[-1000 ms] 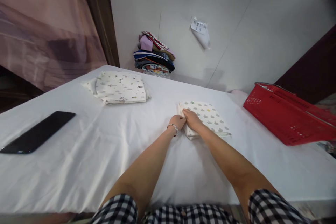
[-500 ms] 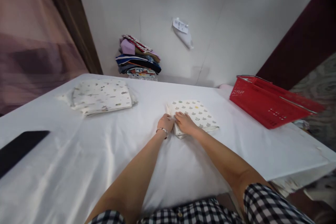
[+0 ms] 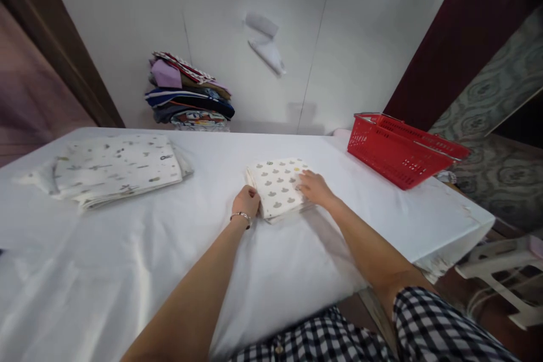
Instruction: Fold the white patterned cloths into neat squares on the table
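A small folded white cloth with grey and yellow prints [image 3: 278, 186] lies on the white table [image 3: 127, 260]. My left hand [image 3: 246, 202], a bracelet at its wrist, is curled against the cloth's near left edge, pinching it. My right hand [image 3: 313, 187] lies flat, fingers stretched out, on the cloth's right side.
A larger folded printed cloth [image 3: 114, 167] lies at the left. A stack of coloured folded clothes [image 3: 186, 93] sits against the back wall. A red plastic basket [image 3: 403, 147] stands at the table's right end. A white plastic stool [image 3: 504, 271] is on the floor, right.
My right hand slid from the cloth's left edge across to its right side. The view turned right, so the dark phone at the left has left the picture.
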Action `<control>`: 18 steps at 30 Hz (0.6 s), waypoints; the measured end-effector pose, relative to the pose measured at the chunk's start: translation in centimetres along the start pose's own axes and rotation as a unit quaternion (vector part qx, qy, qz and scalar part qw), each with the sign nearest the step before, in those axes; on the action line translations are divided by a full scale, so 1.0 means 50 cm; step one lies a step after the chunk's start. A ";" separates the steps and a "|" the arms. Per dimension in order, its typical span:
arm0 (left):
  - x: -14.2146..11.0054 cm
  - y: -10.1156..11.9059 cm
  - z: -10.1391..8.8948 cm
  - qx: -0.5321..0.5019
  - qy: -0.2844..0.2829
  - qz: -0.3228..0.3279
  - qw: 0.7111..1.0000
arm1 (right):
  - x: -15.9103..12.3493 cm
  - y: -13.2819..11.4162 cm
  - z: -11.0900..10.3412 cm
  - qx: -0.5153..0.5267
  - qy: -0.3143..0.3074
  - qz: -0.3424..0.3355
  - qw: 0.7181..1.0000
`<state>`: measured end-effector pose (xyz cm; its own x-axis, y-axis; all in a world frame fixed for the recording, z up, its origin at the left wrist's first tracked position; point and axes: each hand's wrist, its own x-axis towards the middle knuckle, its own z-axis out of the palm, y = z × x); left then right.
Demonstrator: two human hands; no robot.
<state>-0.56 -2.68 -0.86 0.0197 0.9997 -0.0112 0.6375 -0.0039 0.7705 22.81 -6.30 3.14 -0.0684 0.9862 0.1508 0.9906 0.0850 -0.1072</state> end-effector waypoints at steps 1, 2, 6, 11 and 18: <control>-0.001 0.001 -0.001 0.001 -0.002 0.001 1.000 | 0.004 0.027 0.003 -0.005 0.004 0.055 0.998; -0.001 0.002 -0.001 0.002 -0.004 0.002 1.000 | 0.007 0.051 0.010 0.003 -0.005 0.104 0.995; 0.001 0.001 -0.001 0.002 -0.006 0.004 1.000 | 0.008 0.104 0.046 0.087 -0.027 0.171 0.981; 0.002 0.000 0.001 -0.010 -0.002 -0.001 1.000 | -0.002 0.103 0.062 0.126 -0.004 0.178 0.976; 0.004 0.001 0.003 -0.041 0.023 -0.055 0.997 | -0.005 0.136 0.062 0.267 0.047 0.207 0.940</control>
<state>-0.39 -2.49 -0.92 -0.0843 0.9939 -0.0708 0.5681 0.1063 0.8161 29.20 -5.52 -0.67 0.3452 0.9358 0.0713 0.7277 -0.2189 -0.6500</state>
